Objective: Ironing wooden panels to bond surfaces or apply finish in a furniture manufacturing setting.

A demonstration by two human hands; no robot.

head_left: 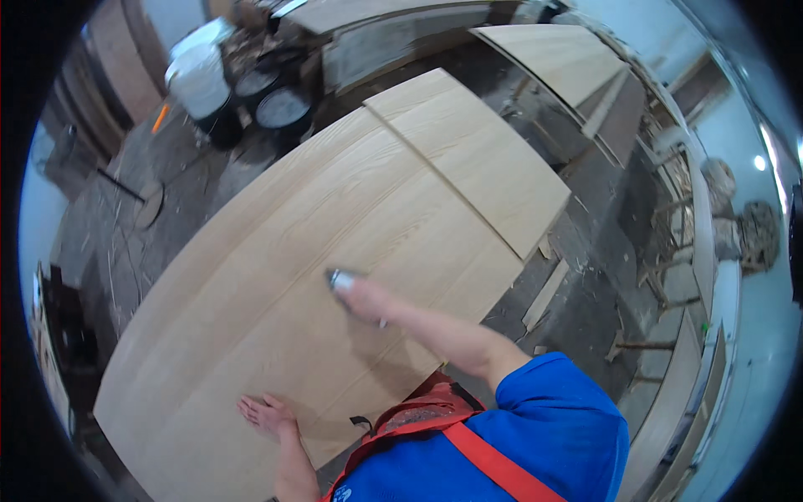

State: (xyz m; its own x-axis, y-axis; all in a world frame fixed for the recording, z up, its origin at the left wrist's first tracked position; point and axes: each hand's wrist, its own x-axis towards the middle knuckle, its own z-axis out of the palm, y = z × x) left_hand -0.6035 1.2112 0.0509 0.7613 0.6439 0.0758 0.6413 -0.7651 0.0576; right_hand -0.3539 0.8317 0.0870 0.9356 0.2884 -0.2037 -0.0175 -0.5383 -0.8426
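A large pale wood-grain panel (242,276) lies in front of me, with a shallow groove running along its length. On its near left part my left hand (268,417) rests flat, fingers stretched out and holding nothing. My right hand (365,299) is closed around a small hand tool (339,279) with a dark grey and white end, over the panel's middle. Motion blurs this hand, and its fingers hide most of the tool, so its exact kind cannot be told. A narrow end of the tool shows below the palm.
A shorter wood board (485,159) lies across the panel's far right end. Black buckets (284,110) and a white sack (199,82) stand at the far left. More boards (556,58) rest at the far right. An offcut strip (545,294) lies on the littered floor.
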